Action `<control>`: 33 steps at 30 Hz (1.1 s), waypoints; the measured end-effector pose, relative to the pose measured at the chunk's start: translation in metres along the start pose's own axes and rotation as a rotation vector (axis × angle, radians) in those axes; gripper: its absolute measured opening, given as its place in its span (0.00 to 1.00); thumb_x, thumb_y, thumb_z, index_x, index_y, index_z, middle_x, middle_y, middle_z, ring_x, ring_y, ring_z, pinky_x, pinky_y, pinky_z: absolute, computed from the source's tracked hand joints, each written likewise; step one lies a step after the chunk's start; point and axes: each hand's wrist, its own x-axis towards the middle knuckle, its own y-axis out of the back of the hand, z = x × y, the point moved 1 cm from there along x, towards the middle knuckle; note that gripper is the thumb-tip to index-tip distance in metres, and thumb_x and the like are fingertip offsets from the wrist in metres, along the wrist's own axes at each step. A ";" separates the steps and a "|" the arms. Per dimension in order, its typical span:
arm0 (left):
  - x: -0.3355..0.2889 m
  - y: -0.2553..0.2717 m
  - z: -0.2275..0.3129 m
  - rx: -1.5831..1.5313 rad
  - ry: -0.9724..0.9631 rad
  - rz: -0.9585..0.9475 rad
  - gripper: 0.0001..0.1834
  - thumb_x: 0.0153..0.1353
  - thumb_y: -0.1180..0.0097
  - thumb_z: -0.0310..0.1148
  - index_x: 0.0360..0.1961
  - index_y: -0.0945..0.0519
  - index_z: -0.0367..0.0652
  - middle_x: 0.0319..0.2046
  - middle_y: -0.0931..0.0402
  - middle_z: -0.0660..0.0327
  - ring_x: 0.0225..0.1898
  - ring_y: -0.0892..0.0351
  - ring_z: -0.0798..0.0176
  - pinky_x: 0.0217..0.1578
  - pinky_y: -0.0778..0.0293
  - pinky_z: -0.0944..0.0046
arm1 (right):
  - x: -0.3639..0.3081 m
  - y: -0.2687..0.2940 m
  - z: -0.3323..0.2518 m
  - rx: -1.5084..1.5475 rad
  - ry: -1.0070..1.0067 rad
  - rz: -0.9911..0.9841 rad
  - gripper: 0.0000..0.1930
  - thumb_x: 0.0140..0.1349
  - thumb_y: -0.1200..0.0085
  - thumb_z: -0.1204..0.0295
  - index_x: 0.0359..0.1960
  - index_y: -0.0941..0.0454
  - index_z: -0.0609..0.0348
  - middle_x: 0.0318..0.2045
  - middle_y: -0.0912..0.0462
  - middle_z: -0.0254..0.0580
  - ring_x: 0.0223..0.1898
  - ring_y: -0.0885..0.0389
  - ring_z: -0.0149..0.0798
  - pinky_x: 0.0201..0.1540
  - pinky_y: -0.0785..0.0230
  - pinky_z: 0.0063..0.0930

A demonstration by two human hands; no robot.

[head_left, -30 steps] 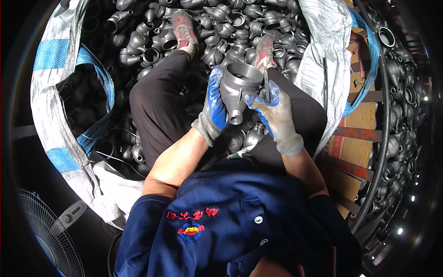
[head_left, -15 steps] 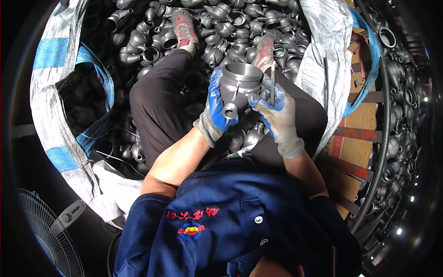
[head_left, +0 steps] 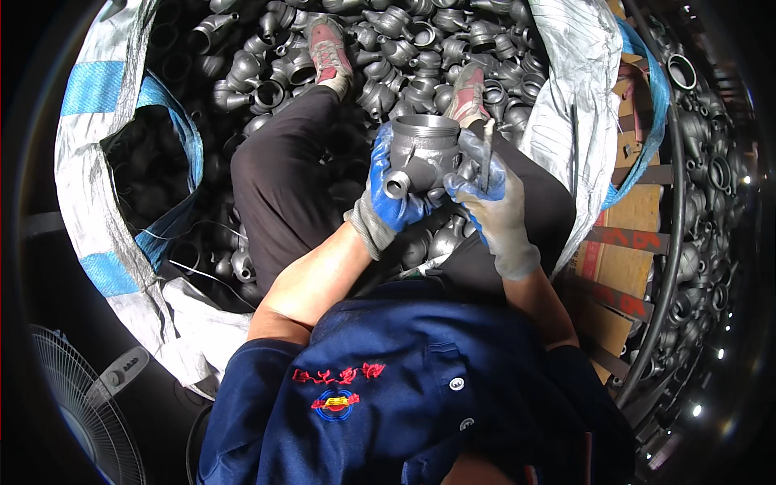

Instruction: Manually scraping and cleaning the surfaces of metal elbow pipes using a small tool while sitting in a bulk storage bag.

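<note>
1 grey casting sits just above the centre of the frame, its wide, threaded mouth facing up and its small spout pointing toward the lower left. The left hand, gloved, is curled closely around its left side and underside. The right hand, also gloved, is closed on a thin rod standing nearly upright, right of the casting; whether its fingertips touch the casting, I cannot tell. A pile of similar castings fills the upper frame, with 2 pinkish shoes on it. A fan stands lower left.
</note>
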 end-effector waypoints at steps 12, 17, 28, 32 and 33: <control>-0.001 0.002 0.006 0.095 -0.014 -0.036 0.31 0.65 0.68 0.56 0.55 0.33 0.41 0.46 0.25 0.54 0.42 0.20 0.57 0.25 0.20 0.65 | -0.014 0.001 -0.005 -0.130 0.071 0.122 0.15 0.59 0.51 0.81 0.49 0.27 0.66 0.36 0.19 0.42 0.31 0.21 0.29 0.34 0.29 0.22; -0.005 -0.001 0.007 0.904 -0.335 -0.089 0.30 0.63 0.63 0.54 0.54 0.33 0.39 0.47 0.25 0.54 0.47 0.23 0.58 0.47 0.25 0.59 | -0.015 -0.013 -0.008 -0.296 0.263 -0.031 0.18 0.58 0.49 0.81 0.52 0.29 0.66 0.45 0.21 0.53 0.45 0.20 0.44 0.48 0.30 0.31; -0.009 -0.015 0.008 0.502 -0.178 -0.023 0.24 0.44 0.36 0.32 0.47 0.23 0.46 0.46 0.23 0.61 0.49 0.25 0.59 0.55 0.36 0.58 | -0.015 0.007 -0.015 -0.376 0.187 0.024 0.15 0.60 0.51 0.78 0.50 0.27 0.65 0.32 0.18 0.45 0.30 0.19 0.35 0.33 0.28 0.27; -0.010 -0.009 0.009 1.208 -0.527 -0.124 0.34 0.66 0.71 0.58 0.57 0.34 0.39 0.50 0.28 0.54 0.48 0.24 0.58 0.49 0.25 0.58 | -0.015 0.000 -0.012 -0.305 0.314 0.009 0.17 0.58 0.50 0.81 0.51 0.29 0.67 0.34 0.19 0.48 0.33 0.18 0.35 0.37 0.27 0.26; -0.009 -0.006 0.008 1.207 -0.526 -0.125 0.34 0.66 0.71 0.58 0.57 0.34 0.39 0.50 0.28 0.54 0.48 0.24 0.58 0.49 0.25 0.58 | -0.019 0.001 -0.015 -0.332 0.275 -0.033 0.19 0.57 0.49 0.81 0.52 0.29 0.67 0.34 0.19 0.50 0.34 0.18 0.37 0.39 0.27 0.26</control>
